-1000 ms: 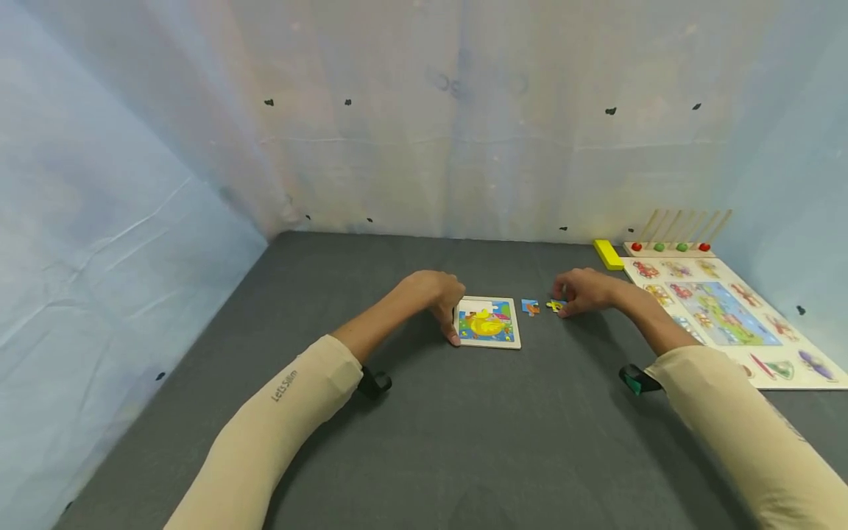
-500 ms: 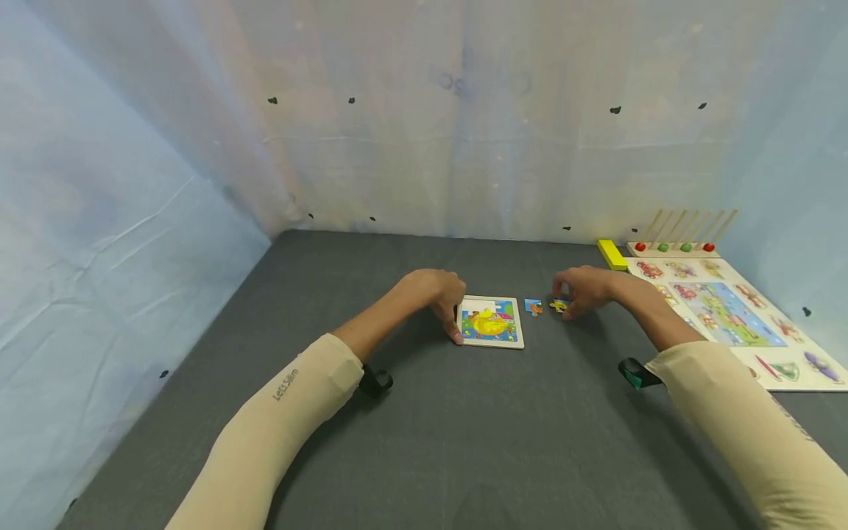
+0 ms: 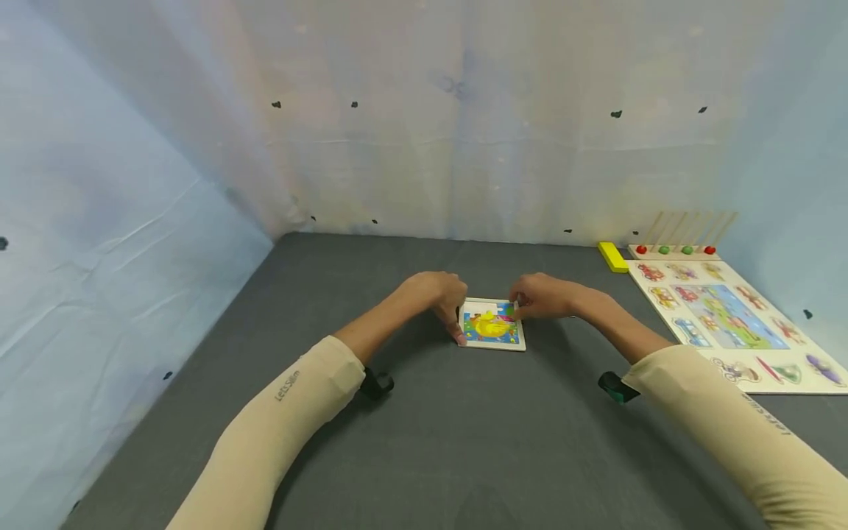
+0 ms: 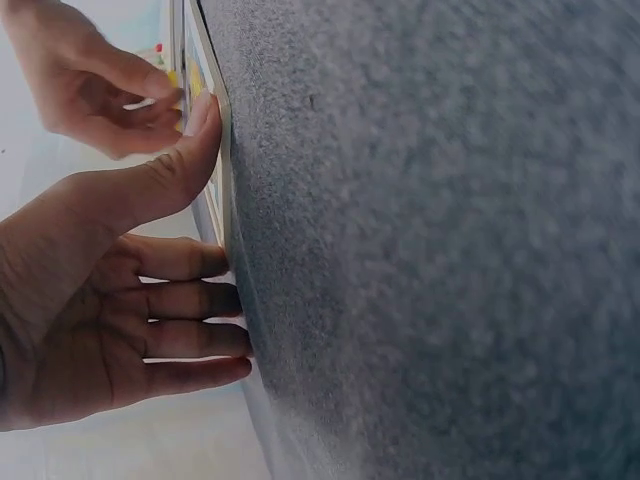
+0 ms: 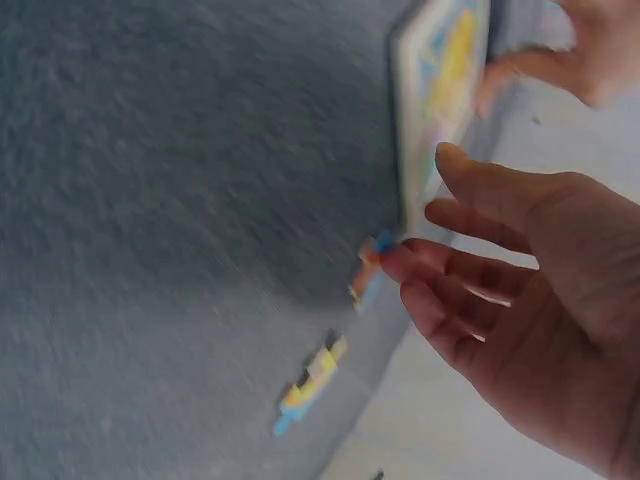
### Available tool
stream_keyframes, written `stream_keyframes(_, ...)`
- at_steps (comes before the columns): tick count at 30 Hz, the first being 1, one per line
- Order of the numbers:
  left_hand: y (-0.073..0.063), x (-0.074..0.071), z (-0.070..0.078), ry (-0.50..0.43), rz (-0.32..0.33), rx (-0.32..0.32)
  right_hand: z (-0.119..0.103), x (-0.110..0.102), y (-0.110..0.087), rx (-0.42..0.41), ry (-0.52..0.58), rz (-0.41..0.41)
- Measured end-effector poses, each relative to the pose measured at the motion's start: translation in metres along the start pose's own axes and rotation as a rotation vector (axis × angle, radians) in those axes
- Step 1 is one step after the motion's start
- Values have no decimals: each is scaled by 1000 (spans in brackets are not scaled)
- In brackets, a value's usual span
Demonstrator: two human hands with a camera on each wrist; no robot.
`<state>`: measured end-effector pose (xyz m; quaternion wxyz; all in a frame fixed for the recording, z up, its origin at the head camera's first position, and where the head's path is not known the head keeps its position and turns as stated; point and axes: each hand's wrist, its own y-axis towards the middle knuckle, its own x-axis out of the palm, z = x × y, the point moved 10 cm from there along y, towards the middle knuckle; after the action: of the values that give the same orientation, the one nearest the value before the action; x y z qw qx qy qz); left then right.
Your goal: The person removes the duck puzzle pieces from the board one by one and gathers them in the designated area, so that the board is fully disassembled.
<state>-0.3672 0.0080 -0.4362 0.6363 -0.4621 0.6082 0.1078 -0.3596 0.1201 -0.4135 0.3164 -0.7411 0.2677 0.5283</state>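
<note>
A small square jigsaw puzzle board (image 3: 492, 347) lies flat on the dark table, its picture showing a yellow duck. My left hand (image 3: 440, 294) holds the board's left side, thumb at the near corner. In the left wrist view, the thumb (image 4: 205, 125) presses the pale edge while the other fingers reach down to the table. My right hand (image 3: 542, 296) is over the board's right edge, fingers loosely bent; I see nothing between them. The right wrist view has an orange-and-blue puzzle piece (image 5: 366, 278) beside its fingertips and a yellow-and-blue puzzle piece (image 5: 312, 382) farther off.
To the right lies a large picture board (image 3: 695, 353) with printed vehicles. Behind it stands a wooden peg rack (image 3: 676, 252) with red and green beads, with a yellow block (image 3: 612, 257) beside it. Pale sheeting (image 3: 424, 162) hangs at the back.
My right hand has left the yellow piece and moved left to the puzzle board's right edge, covering the loose pieces in the head view. My left hand stays at the board's left side.
</note>
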Motion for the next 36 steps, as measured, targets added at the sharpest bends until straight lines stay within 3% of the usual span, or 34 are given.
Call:
stream_keyframes(4,1,-1,2,-8,-3,-9,-4,6,7,-21,-39,44)
stream_keyframes(10,-1,-3,-4,-15,-9,-37,-12,-4,11,-37,5,113)
stream_keyframes(15,-1,-2,-6,-40,-5,-45,-15,-4,15,-16,3,96)
stream_keyframes(22,-1,1,4,-40,49,-57,-12,5,16,2,-38,76)
stream_keyframes(27,-3,2,11,-129,77,-35,0,7,14,77,-71,61)
stream_keyframes(30,-3,4,10,-156,59,-26,2,4,14,93,-74,70)
stream_keyframes(36,-5,10,5,-112,-7,-35,-4,-1,16,70,-52,100)
